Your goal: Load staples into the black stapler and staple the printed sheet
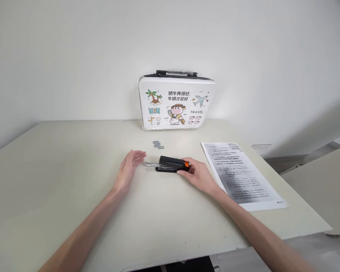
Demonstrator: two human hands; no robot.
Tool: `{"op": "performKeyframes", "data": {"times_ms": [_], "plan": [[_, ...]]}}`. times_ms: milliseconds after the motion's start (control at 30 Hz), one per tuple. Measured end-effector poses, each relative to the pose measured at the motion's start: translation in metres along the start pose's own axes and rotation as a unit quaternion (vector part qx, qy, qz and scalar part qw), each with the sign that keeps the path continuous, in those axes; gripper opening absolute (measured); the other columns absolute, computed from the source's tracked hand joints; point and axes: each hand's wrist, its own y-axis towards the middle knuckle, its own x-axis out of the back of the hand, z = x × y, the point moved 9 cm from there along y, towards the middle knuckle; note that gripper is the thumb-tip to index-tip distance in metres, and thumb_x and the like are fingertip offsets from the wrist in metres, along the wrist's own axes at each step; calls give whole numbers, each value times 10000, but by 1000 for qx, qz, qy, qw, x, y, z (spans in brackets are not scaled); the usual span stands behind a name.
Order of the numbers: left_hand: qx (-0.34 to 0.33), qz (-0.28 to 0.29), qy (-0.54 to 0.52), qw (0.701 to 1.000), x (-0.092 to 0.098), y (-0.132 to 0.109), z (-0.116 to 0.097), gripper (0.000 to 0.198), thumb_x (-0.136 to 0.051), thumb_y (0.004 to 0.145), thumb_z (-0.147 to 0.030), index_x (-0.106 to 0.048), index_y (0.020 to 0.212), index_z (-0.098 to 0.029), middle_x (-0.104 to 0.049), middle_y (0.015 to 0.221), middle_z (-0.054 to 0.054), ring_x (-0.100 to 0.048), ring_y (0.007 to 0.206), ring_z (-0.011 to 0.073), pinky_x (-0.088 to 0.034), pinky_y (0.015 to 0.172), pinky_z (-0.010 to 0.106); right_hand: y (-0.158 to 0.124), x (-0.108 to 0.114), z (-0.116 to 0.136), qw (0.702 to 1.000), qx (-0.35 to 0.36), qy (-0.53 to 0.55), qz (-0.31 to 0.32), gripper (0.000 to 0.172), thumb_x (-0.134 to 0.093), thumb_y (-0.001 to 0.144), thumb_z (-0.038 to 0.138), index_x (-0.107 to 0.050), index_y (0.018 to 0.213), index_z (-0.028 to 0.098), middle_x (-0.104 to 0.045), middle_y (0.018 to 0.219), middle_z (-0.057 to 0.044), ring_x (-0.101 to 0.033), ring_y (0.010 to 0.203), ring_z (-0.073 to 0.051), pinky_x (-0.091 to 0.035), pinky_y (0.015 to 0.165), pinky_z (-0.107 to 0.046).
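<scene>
The right hand [197, 174] closes its fingers around the orange-tipped rear of the black plastic stapler [171, 164]. The stapler lies on the pale tabletop [59, 170], with its metal magazine rail [150, 164] projecting toward the left fingertips. The left hand [129, 168] is open, fingers straight, holding nothing. Grey staple strips [158, 144] lie beyond the fingertips. A printed white sheet [239, 173] lies right of the right fingers. Farthest, a white illustrated case [175, 101] stands upright.

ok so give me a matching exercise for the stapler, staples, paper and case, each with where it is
Things:
1 stapler
2 staples
3 paper
4 case

Places:
a upright against the wall
b flat on the right side of the table
c held at its orange end by the right hand
d loose between stapler and case

Pairs: 1-c, 2-d, 3-b, 4-a
</scene>
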Motion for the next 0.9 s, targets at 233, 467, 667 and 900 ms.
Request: {"op": "performKeyframes", "data": {"times_ms": [233,467,667,900], "plan": [[165,27,-171,971,-23,-18,22,390,-462,1074,-441,-689,1078,-125,-712,1284,210,-668,1265,278,-495,1165,427,-19,11,33,977,181,-54,-100,211,-616,966,235,-682,1166,253,-716,1180,-86,-624,671,-141,-553,583,-294],[268,60,-245,930,-38,-29,43,454,-379,1079,-398,-706,1167,-94,-703,1261,211,-661,1270,285,-545,1105,412,-44,8,64,904,360,-163,-165,398,-571,931,17,-723,1179,288,-715,1233,-88,-697,804,-141,-581,617,-263],[287,63,-279,914,-42,-33,43,489,-319,1099,-387,-699,1136,-82,-679,1344,218,-640,1308,286,-518,1122,419,-53,2,75,882,396,-190,-169,371,-631,940,24,-765,1155,296,-725,1170,-95,-680,773,-125,-577,619,-234],[277,54,-270,920,-37,-29,43,393,-390,1087,-312,-729,1064,-115,-724,1277,184,-660,1291,268,-528,1129,406,-52,6,72,888,385,-183,-172,439,-628,932,11,-754,1203,332,-724,1193,-83,-661,710,-117,-592,627,-261]]}}
